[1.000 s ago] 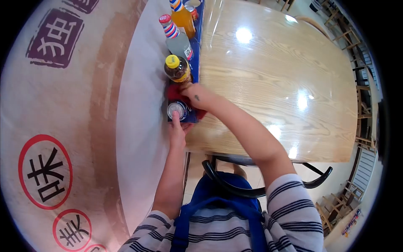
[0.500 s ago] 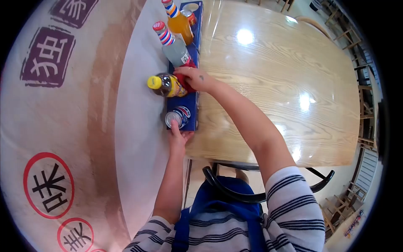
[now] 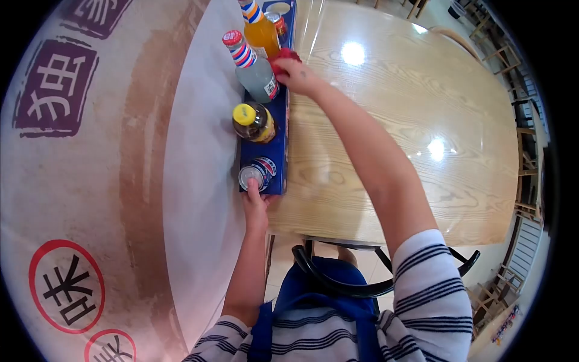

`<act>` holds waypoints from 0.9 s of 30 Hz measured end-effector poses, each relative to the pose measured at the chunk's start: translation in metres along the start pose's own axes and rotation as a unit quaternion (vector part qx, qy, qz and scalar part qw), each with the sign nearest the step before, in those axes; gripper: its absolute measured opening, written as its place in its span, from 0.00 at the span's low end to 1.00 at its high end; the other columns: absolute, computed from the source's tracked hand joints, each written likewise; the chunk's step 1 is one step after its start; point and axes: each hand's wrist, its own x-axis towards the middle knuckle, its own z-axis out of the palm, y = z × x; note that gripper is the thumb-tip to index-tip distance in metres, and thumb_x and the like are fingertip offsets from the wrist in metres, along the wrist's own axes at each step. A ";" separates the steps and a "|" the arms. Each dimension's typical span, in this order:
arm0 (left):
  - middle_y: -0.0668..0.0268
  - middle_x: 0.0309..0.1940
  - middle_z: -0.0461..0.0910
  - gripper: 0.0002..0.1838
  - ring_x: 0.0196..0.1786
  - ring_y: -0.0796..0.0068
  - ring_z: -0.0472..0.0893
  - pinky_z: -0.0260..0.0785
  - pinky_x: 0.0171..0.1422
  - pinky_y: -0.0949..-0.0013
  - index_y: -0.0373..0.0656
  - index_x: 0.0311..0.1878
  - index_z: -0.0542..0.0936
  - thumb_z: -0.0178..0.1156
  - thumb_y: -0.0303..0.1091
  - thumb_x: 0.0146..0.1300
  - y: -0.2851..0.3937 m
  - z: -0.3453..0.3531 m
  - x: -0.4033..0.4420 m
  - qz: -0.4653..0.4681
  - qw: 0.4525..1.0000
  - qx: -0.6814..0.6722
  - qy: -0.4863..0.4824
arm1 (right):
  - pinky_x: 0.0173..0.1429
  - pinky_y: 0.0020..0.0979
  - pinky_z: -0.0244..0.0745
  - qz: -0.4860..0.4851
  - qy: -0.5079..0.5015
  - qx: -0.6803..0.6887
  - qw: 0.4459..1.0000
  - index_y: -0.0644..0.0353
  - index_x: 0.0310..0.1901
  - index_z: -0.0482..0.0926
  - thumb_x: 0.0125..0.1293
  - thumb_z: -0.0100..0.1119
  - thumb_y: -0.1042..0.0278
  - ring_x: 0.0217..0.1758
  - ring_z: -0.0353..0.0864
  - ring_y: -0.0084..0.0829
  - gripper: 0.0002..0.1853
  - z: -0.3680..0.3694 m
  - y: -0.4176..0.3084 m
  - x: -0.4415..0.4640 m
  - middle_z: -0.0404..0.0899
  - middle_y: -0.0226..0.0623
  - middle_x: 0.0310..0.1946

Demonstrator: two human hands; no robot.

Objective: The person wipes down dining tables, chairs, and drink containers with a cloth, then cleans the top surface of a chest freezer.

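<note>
A long blue box (image 3: 275,148) stands along the table's left edge with drinks in its top. My left hand (image 3: 256,204) grips its near end, thumb on the blue can (image 3: 260,171). Beyond that can are a dark bottle with a yellow cap (image 3: 254,122), a clear bottle with a red cap (image 3: 256,75) and an orange bottle (image 3: 261,36). A red can (image 3: 277,24) sits at the far end. My right hand (image 3: 294,75) is closed on a red cloth (image 3: 286,59), beside the clear and orange bottles.
The wooden table (image 3: 386,120) stretches right of the box. A wall with printed characters (image 3: 54,90) is on the left. A black chair (image 3: 344,287) stands at the near table edge, and wooden chairs (image 3: 505,55) are at the far right.
My right hand has moved away along the box with the red cloth, past the dark bottle to the clear one. The dark bottle leaned left half a second ago and now stands more upright.
</note>
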 end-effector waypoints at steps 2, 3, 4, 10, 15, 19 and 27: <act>0.55 0.47 0.72 0.34 0.40 0.66 0.78 0.75 0.42 0.67 0.32 0.55 0.63 0.48 0.56 0.62 0.003 0.000 -0.001 0.006 1.000 0.003 0.001 | 0.52 0.35 0.69 -0.052 0.052 -0.106 0.992 0.59 0.46 0.74 0.52 0.50 0.74 0.50 0.72 0.45 0.18 0.008 0.011 -0.007 0.75 0.47 0.44; 0.55 0.47 0.72 0.34 0.40 0.66 0.78 0.75 0.42 0.67 0.32 0.55 0.63 0.48 0.56 0.62 0.004 -0.001 -0.001 0.008 1.000 0.005 0.001 | 0.51 0.36 0.69 0.012 -0.015 -0.150 0.988 0.59 0.46 0.75 0.52 0.49 0.74 0.48 0.73 0.46 0.18 -0.003 -0.002 -0.009 0.76 0.47 0.43; 0.57 0.48 0.72 0.35 0.43 0.66 0.78 0.74 0.44 0.66 0.35 0.57 0.61 0.46 0.59 0.62 0.004 -0.001 -0.003 -0.005 0.999 0.035 -0.003 | 0.50 0.37 0.70 0.073 -0.084 -0.194 0.975 0.58 0.46 0.75 0.52 0.49 0.75 0.47 0.74 0.47 0.18 -0.014 -0.012 -0.009 0.76 0.47 0.42; 0.58 0.49 0.72 0.34 0.44 0.66 0.78 0.74 0.44 0.64 0.38 0.60 0.58 0.45 0.57 0.63 -0.013 -0.002 0.004 -0.033 0.999 0.012 -0.014 | 0.52 0.30 0.70 0.309 -0.038 0.231 0.922 0.60 0.50 0.74 0.58 0.50 0.71 0.46 0.77 0.30 0.17 -0.049 -0.013 0.011 0.78 0.41 0.42; 0.61 0.49 0.73 0.35 0.47 0.68 0.77 0.71 0.47 0.65 0.42 0.59 0.61 0.42 0.62 0.62 -0.005 -0.002 -0.001 -0.028 0.999 0.044 -0.012 | 0.47 0.25 0.71 0.238 -0.082 0.470 0.846 0.57 0.48 0.78 0.59 0.51 0.73 0.42 0.77 0.25 0.15 -0.015 -0.024 0.052 0.78 0.34 0.45; 0.54 0.52 0.66 0.36 0.45 0.61 0.77 0.75 0.43 0.62 0.41 0.61 0.53 0.52 0.56 0.59 -0.006 -0.002 0.002 -0.037 0.999 -0.020 -0.021 | 0.48 0.26 0.70 0.262 -0.162 0.325 0.894 0.57 0.49 0.76 0.59 0.49 0.75 0.43 0.76 0.25 0.16 0.002 -0.011 0.058 0.78 0.35 0.42; 0.60 0.54 0.68 0.37 0.53 0.66 0.72 0.68 0.54 0.61 0.42 0.61 0.59 0.46 0.62 0.59 -0.003 0.006 0.002 -0.049 0.998 -0.026 0.008 | 0.49 0.32 0.71 0.062 -0.338 -0.133 0.930 0.51 0.49 0.76 0.52 0.43 0.79 0.45 0.78 0.37 0.23 -0.033 -0.005 0.069 0.79 0.44 0.42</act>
